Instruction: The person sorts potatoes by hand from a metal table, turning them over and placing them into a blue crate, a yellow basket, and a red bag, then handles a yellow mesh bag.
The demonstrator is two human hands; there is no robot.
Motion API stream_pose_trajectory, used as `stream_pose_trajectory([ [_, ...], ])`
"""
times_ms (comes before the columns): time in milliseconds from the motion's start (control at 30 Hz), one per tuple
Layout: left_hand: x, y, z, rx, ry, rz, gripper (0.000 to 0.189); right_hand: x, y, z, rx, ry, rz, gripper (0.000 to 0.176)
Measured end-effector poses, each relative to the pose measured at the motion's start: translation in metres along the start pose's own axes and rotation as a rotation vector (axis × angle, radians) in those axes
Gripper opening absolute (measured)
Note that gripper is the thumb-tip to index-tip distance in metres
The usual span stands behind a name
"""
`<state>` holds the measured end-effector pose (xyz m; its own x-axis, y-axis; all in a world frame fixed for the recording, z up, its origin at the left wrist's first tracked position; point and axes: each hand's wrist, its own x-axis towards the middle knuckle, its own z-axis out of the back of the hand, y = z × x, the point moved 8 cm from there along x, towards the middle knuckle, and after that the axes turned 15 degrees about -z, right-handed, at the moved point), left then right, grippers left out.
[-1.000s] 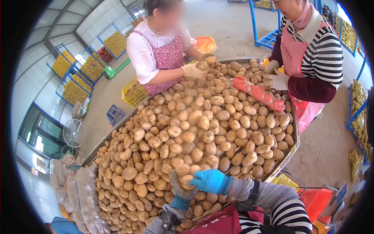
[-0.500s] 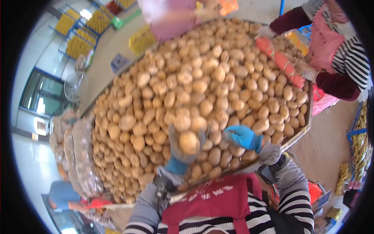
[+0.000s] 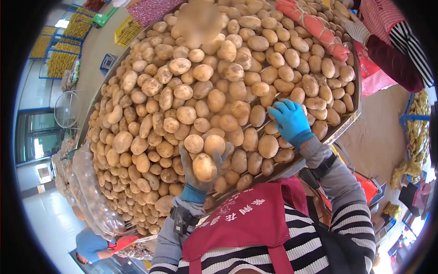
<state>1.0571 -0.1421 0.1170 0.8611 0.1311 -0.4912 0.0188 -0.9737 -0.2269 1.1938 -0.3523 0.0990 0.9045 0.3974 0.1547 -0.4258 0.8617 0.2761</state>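
Brown potatoes [image 3: 180,66] are heaped over a large table [image 3: 340,130]. My left hand [image 3: 194,182], in a grey glove with a blue cuff, is palm up and cups several potatoes; one large potato [image 3: 204,167] lies in the palm, with two smaller ones [image 3: 194,143] against it at the fingertips. My right hand [image 3: 291,119], in a bright blue glove, rests back up on the potatoes right of the middle. Its fingers are bent down over them, and their tips are partly hidden, so what they hold cannot be made out.
At the upper right a co-worker's arm [image 3: 394,59] reaches over the heap beside a rolled red net bag [image 3: 315,29]. Filled clear bags [image 3: 93,196] line the left edge. Another person [image 3: 93,244] bends at the lower left. A yellow crate [image 3: 127,31] stands beyond the table.
The view has shifted, so the heap fills more of it. My right hand has moved up and farther from my left hand, which still cups potatoes.
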Motion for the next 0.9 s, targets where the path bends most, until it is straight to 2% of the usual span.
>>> stream_pose_trajectory([
  [67,0.001,-0.003,0.0,0.012,-0.035,-0.014,0.069,0.003,-0.014,-0.037,-0.265,0.123,-0.139,0.062],
  [100,0.002,-0.005,0.002,0.005,-0.056,-0.018,0.069,0.005,-0.023,-0.045,-0.314,0.049,-0.103,0.052],
  [233,0.005,-0.017,0.005,-0.035,-0.119,-0.04,0.069,0.025,-0.027,-0.056,-0.285,0.479,-0.067,0.056],
  [333,0.004,-0.014,0.007,-0.048,-0.145,-0.03,0.069,0.033,-0.025,-0.051,-0.301,0.581,-0.099,0.052],
  [367,0.003,-0.011,0.006,-0.045,-0.15,-0.02,0.069,0.032,-0.024,-0.049,-0.25,0.501,-0.066,0.054],
  [500,-0.007,0.001,0.004,-0.046,-0.183,0.006,0.069,0.021,-0.025,-0.01,0.366,0.225,-0.129,0.068],
  [600,-0.015,0.015,-0.003,-0.01,-0.187,0.045,0.068,-0.001,-0.017,0.015,0.859,0.25,-0.175,0.067],
  [733,-0.022,0.028,-0.009,0.104,-0.119,0.09,0.069,-0.042,-0.013,0.032,1.323,0.328,-0.218,0.069],
  [767,-0.022,0.029,-0.006,0.185,-0.082,0.072,0.068,-0.056,-0.014,0.034,1.516,0.406,-0.277,0.072],
  [867,-0.023,0.049,-0.007,0.304,-0.021,0.11,0.066,-0.104,-0.041,0.04,1.677,0.355,-0.419,0.071],
  [900,-0.025,0.059,-0.009,0.306,-0.016,0.148,0.065,-0.124,-0.052,0.041,1.771,0.327,-0.526,0.066],
])
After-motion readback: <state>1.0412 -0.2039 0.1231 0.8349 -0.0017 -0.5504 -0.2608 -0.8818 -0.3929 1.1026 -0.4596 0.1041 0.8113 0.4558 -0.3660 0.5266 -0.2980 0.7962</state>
